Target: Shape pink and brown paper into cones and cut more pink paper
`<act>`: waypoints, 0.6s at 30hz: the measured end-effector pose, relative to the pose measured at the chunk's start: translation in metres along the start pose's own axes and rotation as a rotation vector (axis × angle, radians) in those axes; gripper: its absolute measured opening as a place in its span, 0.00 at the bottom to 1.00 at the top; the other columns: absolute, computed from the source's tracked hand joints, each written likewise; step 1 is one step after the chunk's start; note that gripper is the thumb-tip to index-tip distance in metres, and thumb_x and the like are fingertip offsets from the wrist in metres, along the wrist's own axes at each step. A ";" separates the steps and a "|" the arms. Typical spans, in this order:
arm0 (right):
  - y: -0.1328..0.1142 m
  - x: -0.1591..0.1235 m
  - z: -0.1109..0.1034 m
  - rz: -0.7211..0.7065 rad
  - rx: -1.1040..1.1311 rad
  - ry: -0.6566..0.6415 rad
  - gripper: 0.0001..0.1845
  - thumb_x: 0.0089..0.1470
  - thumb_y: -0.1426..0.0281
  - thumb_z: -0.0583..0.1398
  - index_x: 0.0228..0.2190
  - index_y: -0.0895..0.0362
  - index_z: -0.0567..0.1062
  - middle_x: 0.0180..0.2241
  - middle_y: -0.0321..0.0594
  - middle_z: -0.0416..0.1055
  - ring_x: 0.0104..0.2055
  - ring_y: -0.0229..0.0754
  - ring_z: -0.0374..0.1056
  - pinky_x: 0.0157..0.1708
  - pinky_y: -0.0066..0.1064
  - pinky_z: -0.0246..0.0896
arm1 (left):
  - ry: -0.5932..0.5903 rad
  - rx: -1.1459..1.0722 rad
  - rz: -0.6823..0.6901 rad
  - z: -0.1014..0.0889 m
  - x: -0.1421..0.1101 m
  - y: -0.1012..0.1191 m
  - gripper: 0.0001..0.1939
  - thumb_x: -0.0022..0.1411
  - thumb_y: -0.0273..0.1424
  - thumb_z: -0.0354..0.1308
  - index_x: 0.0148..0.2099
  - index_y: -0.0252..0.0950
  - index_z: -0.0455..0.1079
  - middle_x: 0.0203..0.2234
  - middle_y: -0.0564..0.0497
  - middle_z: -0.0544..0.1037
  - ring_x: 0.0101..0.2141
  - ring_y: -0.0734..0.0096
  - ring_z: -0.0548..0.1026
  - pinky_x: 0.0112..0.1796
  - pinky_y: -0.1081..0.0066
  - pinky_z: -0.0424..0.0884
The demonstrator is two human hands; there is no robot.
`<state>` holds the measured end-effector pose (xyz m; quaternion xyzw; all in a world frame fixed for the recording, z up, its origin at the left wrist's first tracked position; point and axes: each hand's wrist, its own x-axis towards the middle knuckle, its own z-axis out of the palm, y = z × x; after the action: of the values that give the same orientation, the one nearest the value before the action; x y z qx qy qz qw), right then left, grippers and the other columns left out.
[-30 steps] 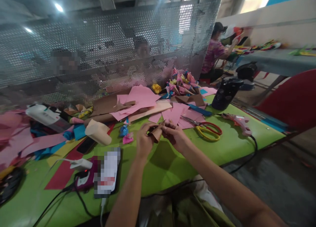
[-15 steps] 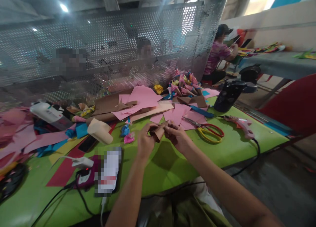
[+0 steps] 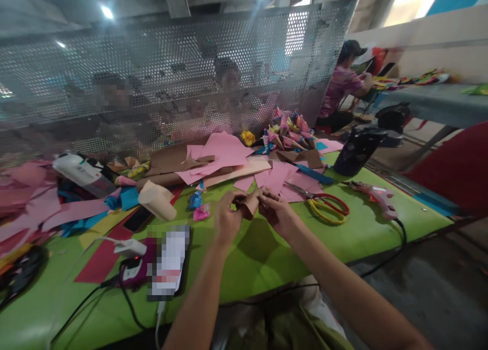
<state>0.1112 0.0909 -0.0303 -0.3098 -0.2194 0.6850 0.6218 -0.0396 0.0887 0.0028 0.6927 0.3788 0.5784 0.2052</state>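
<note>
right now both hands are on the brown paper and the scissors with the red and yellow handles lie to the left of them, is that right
Not quite: the head view shows the scissors to the right. The left hand and right hand do hold the brown paper.

Both forearms converging, left hand (image 3: 229,218) and right hand (image 3: 276,212) close together, fingers (image 3: 267,199) bent.

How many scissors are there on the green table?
1 that I can see: the red-and-yellow scissors lie just to the right of the right hand, tips on the pink paper scraps. More may be hidden under the paper.
</note>
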 end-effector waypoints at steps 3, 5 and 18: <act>0.000 0.001 -0.003 -0.001 -0.008 -0.021 0.22 0.30 0.68 0.78 0.29 0.53 0.78 0.27 0.32 0.77 0.23 0.33 0.68 0.23 0.25 0.65 | -0.027 0.011 0.040 -0.002 0.000 -0.001 0.05 0.57 0.25 0.61 0.36 0.39 0.77 0.33 0.50 0.83 0.35 0.66 0.79 0.37 0.67 0.75; 0.000 0.002 -0.004 -0.002 -0.022 -0.042 0.22 0.31 0.68 0.78 0.30 0.54 0.78 0.27 0.32 0.77 0.23 0.33 0.68 0.23 0.25 0.65 | -0.033 0.029 0.068 -0.003 0.000 -0.001 0.07 0.57 0.24 0.61 0.36 0.40 0.77 0.34 0.50 0.83 0.35 0.66 0.79 0.37 0.66 0.76; -0.001 0.000 -0.003 0.045 0.023 -0.022 0.21 0.29 0.70 0.79 0.28 0.55 0.79 0.26 0.31 0.77 0.24 0.32 0.69 0.26 0.24 0.65 | -0.067 0.067 0.071 -0.002 0.000 0.002 0.06 0.59 0.26 0.64 0.39 0.40 0.79 0.34 0.49 0.80 0.36 0.66 0.77 0.36 0.68 0.74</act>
<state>0.1136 0.0911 -0.0317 -0.2998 -0.2113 0.7049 0.6071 -0.0411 0.0873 0.0051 0.7311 0.3662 0.5488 0.1736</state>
